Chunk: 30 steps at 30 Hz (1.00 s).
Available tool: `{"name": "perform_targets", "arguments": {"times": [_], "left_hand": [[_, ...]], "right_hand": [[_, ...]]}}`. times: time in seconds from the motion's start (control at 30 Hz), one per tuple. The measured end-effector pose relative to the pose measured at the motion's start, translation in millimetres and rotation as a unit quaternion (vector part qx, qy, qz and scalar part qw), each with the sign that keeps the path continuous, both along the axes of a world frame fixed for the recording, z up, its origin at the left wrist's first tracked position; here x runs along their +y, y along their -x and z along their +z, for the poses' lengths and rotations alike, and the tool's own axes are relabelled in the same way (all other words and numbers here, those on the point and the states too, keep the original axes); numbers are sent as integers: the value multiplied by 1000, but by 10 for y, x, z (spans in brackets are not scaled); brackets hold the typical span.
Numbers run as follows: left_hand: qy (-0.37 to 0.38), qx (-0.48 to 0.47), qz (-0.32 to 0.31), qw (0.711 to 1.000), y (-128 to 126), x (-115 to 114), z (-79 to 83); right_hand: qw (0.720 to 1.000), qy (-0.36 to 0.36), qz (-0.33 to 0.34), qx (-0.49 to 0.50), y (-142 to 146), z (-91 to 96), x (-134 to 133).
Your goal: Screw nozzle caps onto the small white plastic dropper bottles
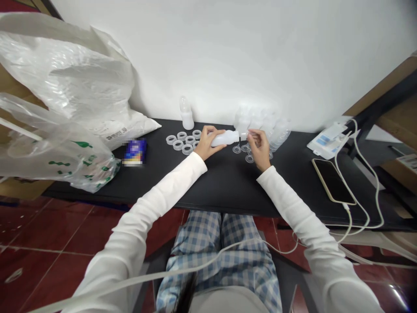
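My left hand point(208, 143) is shut around a white plastic bottle point(224, 138), which lies on its side with its neck pointing right. My right hand point(259, 149) has its fingertips pinched together at the bottle's neck, and whatever lies between them is too small to tell. Just below that hand are clear plastic cup-shaped pieces point(245, 148). Behind it stands a cluster of translucent bottles point(262, 124). Several clear rings point(182, 141) lie left of my left hand. One capped bottle point(186, 114) stands upright behind the rings.
The black table point(228, 191) has a white wall behind it. Large plastic bags point(61, 100) pile up at the left, next to a blue packet point(134, 152). A smartphone point(332, 181) with white cables and a white packaged item point(327, 140) lie on the right.
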<state>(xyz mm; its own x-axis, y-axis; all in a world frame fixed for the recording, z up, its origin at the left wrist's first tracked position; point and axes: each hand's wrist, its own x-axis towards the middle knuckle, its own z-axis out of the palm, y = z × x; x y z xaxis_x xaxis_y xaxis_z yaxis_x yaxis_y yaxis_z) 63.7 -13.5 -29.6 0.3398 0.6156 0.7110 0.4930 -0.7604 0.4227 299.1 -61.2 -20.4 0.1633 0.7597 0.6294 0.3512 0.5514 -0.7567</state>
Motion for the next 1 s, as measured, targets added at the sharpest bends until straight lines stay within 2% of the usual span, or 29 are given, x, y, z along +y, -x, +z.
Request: {"name": "perform_targets", "arguments": {"times": [0.1,0.23,0.33,0.43,0.53,0.63,0.73,0.87,1.0], "left_hand": [[-30,15,-40,999,138,-20,-18],[-22,-39,-49,998,120,-62,21],[37,-136,-23,990,87,-97,70],[107,-221,6,969,81,-105,108],[164,-264,39,950,77,-93,124],[219,-288,67,930,57,-84,125],[298,-301,74,903,34,-81,124],[383,-287,88,873,29,-81,140],[398,-294,97,864,43,-81,170]], "right_hand": [[998,28,54,-10,47,-7,-13],[996,34,79,14,40,14,-15],[992,38,118,16,46,18,-36],[987,31,154,-10,107,9,-97],[988,-8,141,-59,172,7,-165],[984,-73,99,-131,184,14,-200],[964,-117,78,-224,145,20,-204],[937,-135,104,-306,77,31,-205],[921,-132,149,-335,21,54,-219]]}}
